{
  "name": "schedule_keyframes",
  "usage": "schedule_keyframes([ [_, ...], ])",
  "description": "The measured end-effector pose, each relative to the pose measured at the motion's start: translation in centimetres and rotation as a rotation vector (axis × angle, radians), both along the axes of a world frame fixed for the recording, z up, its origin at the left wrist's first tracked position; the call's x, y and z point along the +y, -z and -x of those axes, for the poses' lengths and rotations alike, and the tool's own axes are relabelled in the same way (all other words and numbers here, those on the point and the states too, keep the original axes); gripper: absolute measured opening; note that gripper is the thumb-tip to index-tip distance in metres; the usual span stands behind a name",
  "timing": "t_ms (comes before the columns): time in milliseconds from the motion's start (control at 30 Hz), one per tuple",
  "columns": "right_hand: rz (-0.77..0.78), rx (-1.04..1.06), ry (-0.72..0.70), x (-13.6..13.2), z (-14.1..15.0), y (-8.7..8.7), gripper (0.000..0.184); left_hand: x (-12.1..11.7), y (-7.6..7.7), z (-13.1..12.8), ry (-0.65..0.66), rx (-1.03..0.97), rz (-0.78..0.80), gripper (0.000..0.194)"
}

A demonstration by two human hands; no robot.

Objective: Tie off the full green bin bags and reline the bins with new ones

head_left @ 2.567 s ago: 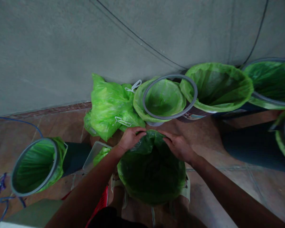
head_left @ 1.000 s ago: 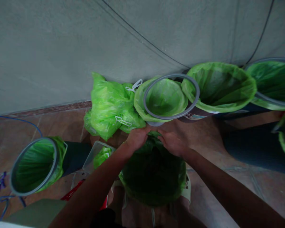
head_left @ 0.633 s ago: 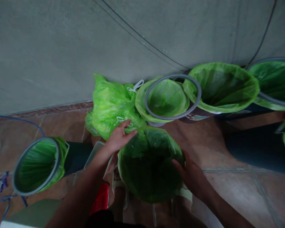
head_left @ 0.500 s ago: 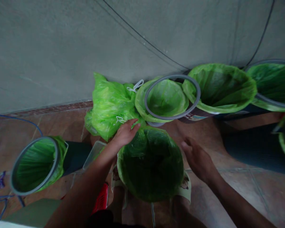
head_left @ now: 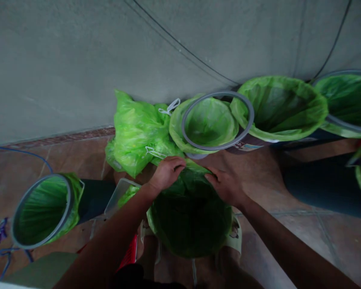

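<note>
A bin lined with a green bag (head_left: 192,228) stands on the floor between my feet, its mouth facing up at me. My left hand (head_left: 167,173) is closed on the bag's edge at the far rim, thumb and fingers pinched together. Opposite it, my right hand (head_left: 225,185) grips the same edge further right, thumb over the rim. Between the two hands a strip of the liner shows, folded over the rim. The inside of the bin is dark.
Tied, filled green bags (head_left: 138,132) lean against the wall (head_left: 63,60). Right of them stand several lined bins, a loose grey ring (head_left: 183,124) resting over one. A lined bin (head_left: 42,210) lies on the left beside a clear plastic container (head_left: 117,194). Another dark bin (head_left: 319,186) lies right.
Both hands have come inward to the bin's far rim. My left hand has closed on the bag edge there, and my right has moved left and taken hold of it too.
</note>
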State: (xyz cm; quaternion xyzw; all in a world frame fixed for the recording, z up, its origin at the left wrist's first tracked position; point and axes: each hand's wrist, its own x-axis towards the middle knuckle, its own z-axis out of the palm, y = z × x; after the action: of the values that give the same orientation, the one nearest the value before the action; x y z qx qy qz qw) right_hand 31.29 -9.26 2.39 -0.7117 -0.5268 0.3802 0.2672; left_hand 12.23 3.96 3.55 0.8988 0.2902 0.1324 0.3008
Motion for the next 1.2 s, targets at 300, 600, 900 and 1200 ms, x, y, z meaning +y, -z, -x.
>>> schedule_keyframes([
  [300, 0.093, -0.261, -0.103, -1.2, 0.1, 0.4, 0.048, -4.1, -0.6, 4.2, 0.110, 0.277, -0.322, 0.020],
  [600, 0.008, -0.247, -0.148, 4.6, 1.0, -3.2, 0.040, 0.4, -1.5, 1.7, -0.448, 0.166, 0.083, 0.042],
  [900, -0.027, -0.268, -0.394, 5.2, 2.1, -1.2, 0.038, -0.6, 0.8, 2.9, -0.124, 0.363, 0.128, 0.031],
  [1200, 0.115, -0.432, -0.339, 3.8, 1.4, -0.7, 0.038, -2.8, 0.3, 3.4, -0.219, 0.750, -0.143, 0.047],
])
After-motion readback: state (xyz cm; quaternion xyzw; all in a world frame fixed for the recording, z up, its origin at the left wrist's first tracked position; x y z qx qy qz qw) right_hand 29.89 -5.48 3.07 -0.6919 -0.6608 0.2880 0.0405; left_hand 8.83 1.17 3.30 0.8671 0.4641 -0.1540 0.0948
